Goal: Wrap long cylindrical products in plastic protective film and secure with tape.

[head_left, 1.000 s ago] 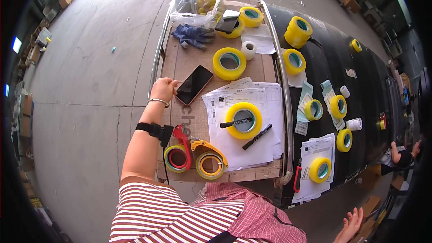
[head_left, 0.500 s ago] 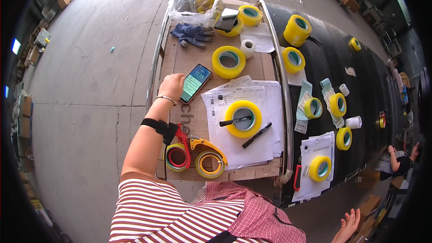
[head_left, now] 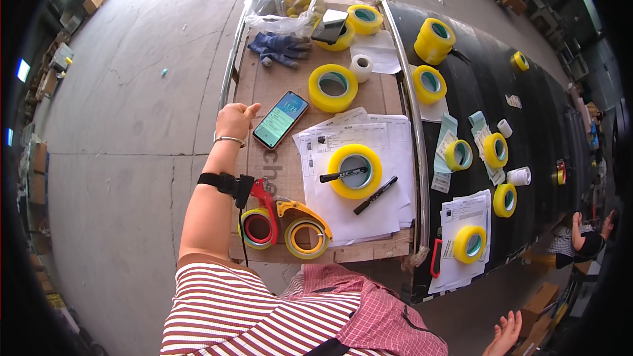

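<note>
My left hand (head_left: 236,120) is loosely curled over the left side of the cardboard-covered cart top, with nothing visible in it. Just right of it, and apart from it, a phone (head_left: 281,120) lies face up with its screen lit. A red tape dispenser (head_left: 265,211) and a yellow tape dispenser (head_left: 308,231) lie below my left forearm. Right of the phone, a roll of yellow tape (head_left: 355,171) sits on printed sheets (head_left: 356,221), a black marker (head_left: 343,175) resting across it. Another marker (head_left: 376,195) lies beside that roll. At the lower right, my right hand (head_left: 504,335) hangs open, fingers apart.
A blue glove (head_left: 280,49) and a clear plastic bag (head_left: 287,3) lie at the cart's far end. Metal rails (head_left: 417,158) edge the cart. Against its right side stands a black surface (head_left: 491,86) with several tape rolls. Another person (head_left: 580,240) is at far right.
My left hand has drawn back to the left, away from the phone, uncovering its left edge. My right hand stays low and open.
</note>
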`<action>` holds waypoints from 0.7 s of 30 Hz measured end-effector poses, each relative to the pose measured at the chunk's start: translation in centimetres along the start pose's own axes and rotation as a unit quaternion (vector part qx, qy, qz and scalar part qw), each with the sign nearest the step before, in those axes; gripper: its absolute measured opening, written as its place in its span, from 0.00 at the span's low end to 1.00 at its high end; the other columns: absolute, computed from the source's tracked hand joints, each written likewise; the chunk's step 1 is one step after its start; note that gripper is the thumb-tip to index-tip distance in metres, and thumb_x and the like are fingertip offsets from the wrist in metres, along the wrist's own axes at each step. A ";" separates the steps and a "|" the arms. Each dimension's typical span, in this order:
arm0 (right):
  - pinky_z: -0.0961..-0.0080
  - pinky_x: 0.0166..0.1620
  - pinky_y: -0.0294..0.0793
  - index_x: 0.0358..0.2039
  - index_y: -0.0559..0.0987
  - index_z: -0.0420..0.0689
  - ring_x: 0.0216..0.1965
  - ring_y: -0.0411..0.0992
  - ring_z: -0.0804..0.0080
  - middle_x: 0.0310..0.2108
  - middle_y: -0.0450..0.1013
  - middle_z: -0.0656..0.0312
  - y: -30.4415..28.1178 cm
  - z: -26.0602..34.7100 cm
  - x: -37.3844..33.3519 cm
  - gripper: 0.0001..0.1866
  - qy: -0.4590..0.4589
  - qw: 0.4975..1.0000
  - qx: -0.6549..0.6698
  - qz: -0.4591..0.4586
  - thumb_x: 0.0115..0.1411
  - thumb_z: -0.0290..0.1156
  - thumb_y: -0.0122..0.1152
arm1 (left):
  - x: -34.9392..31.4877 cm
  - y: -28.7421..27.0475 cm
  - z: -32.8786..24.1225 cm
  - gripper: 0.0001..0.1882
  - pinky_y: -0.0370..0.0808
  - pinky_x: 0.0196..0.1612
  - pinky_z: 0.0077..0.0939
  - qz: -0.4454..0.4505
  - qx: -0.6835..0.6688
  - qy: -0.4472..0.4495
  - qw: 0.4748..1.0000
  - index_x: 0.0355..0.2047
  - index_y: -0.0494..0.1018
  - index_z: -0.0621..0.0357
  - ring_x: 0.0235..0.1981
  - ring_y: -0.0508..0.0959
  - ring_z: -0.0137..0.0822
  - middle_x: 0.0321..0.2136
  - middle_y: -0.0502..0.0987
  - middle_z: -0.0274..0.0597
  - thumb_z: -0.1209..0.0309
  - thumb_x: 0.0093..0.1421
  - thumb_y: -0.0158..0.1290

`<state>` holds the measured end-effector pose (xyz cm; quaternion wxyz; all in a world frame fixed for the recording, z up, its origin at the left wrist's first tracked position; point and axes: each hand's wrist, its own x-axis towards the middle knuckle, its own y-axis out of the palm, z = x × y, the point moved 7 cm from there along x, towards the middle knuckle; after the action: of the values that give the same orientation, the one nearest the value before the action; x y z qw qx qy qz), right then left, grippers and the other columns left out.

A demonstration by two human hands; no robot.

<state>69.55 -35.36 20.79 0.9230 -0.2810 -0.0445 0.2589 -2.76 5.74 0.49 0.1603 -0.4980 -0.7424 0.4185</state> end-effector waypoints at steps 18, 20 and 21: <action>0.66 0.50 0.73 0.59 0.67 0.32 0.51 0.72 0.58 0.53 0.72 0.47 0.7 -0.6 0.7 0.23 0.020 1.000 -0.010 0.002 0.67 0.31 0.54 | 0.3 -1.2 3.6 0.22 0.76 0.35 0.36 -0.017 0.013 -0.006 1.000 0.34 0.82 0.54 0.28 0.82 0.40 0.18 0.81 0.38 0.52 0.68 0.46; 0.66 0.50 0.73 0.59 0.67 0.33 0.51 0.72 0.58 0.53 0.72 0.48 0.6 -0.8 0.8 0.23 0.018 1.000 -0.011 0.005 0.67 0.30 0.54 | 0.3 -1.5 3.7 0.24 0.76 0.35 0.37 -0.018 0.007 -0.012 1.000 0.32 0.82 0.55 0.27 0.82 0.40 0.18 0.80 0.39 0.51 0.68 0.45; 0.66 0.50 0.73 0.59 0.67 0.33 0.51 0.72 0.58 0.53 0.72 0.48 0.7 -0.9 0.9 0.23 0.018 1.000 -0.012 0.006 0.67 0.30 0.54 | 0.3 -1.6 3.9 0.26 0.76 0.35 0.37 -0.020 0.000 -0.017 1.000 0.31 0.82 0.56 0.27 0.82 0.40 0.17 0.80 0.39 0.49 0.68 0.44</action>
<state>70.20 -34.91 19.64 0.9188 -0.2967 -0.0295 0.2587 -6.39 3.99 -0.63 0.1558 -0.4760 -0.7545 0.4241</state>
